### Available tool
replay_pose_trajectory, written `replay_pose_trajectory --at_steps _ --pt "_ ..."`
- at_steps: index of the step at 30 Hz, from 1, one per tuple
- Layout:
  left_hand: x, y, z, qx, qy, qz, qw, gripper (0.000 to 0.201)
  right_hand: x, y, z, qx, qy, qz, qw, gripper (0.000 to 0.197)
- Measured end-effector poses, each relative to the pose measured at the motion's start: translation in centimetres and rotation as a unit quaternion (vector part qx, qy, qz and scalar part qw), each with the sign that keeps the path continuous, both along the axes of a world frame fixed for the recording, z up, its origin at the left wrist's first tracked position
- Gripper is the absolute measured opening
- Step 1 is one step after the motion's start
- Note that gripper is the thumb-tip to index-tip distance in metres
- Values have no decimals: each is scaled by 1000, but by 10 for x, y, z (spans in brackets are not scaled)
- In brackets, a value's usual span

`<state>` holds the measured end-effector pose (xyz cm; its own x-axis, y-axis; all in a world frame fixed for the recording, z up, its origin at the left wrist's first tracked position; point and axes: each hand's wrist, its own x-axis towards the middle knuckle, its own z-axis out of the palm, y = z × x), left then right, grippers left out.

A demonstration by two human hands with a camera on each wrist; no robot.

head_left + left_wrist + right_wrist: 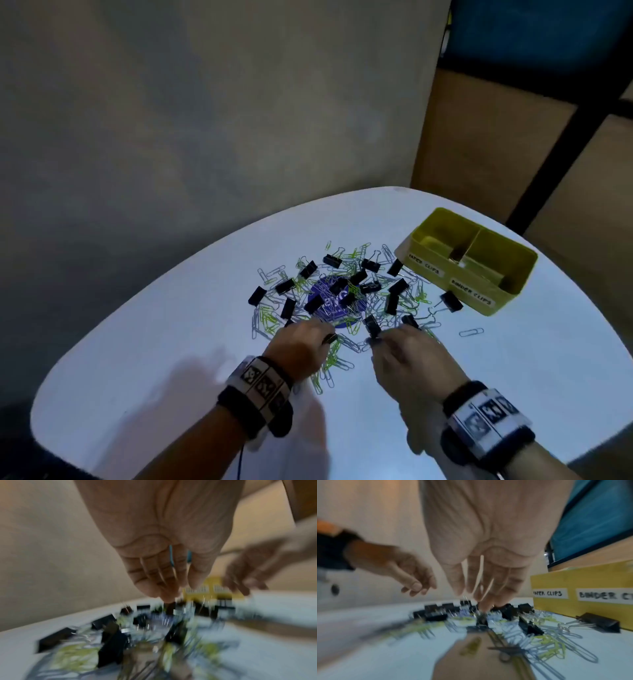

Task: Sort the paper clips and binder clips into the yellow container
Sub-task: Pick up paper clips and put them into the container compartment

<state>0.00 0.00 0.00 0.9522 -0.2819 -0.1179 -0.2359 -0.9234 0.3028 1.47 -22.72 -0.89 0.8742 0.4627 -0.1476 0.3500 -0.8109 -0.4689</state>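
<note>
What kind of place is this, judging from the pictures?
Probably an office or a study corner, though I cannot be sure: a white table against a plain wall, a yellow container labelled for paper clips and binder clips, and wooden shelving behind.

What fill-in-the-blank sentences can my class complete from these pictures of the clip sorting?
1. The yellow container has ____ compartments, split by a divider.
2. The label nearer the pile reads "____ CLIPS".
3. The binder clips on the white table are ____ in colour.
4. One paper clip lies apart from the pile, on the side of the ____ hand.

Missing words: two; PAPER; black; right
</note>
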Motion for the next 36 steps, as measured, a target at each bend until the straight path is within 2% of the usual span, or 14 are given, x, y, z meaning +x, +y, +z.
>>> replay_pose_trajectory --at_steps 2,5,10,14,17,21,24,26,28,30,32,34,36 --pt "19 -5 -6 62 31 -9 998 38 18 8 -8 -49 -42 -24 998 36" --pt "37 -10 -15 122 69 -22 990 44 43 16 -17 -106 -28 -10 994 49" --pt "45 -2 -28 122 60 -37 990 31 62 18 -31 -114 -11 -16 993 64" --pt "55 2 -19 74 38 -23 996 17 70 18 -35 -91 -21 -11 996 41" --pt "72 2 -16 98 21 -26 995 16 79 22 -31 -74 -20 -22 997 27" --pt "101 13 -26 133 -5 -6 991 28 93 35 -23 -55 -21 -33 998 17" --pt "109 25 -20 89 3 29 996 46 89 38 -18 -18 -39 -47 998 22" --pt "96 29 -10 51 -31 55 997 44 79 33 -17 16 -45 -66 997 21" --pt "66 31 -3 12 -57 60 996 26 61 24 -21 19 -34 -73 997 19" --pt "26 35 -5 4 -39 69 997 16 39 17 -30 -1 -8 -55 998 36" --pt "-12 36 -15 15 -10 97 995 27 19 14 -45 -44 5 -27 999 50" --pt "-39 33 -28 38 33 144 988 47 6 16 -52 -69 -14 -30 997 49" --pt "-50 27 -43 42 65 175 982 53 -2 22 -50 -82 -27 -28 996 50"
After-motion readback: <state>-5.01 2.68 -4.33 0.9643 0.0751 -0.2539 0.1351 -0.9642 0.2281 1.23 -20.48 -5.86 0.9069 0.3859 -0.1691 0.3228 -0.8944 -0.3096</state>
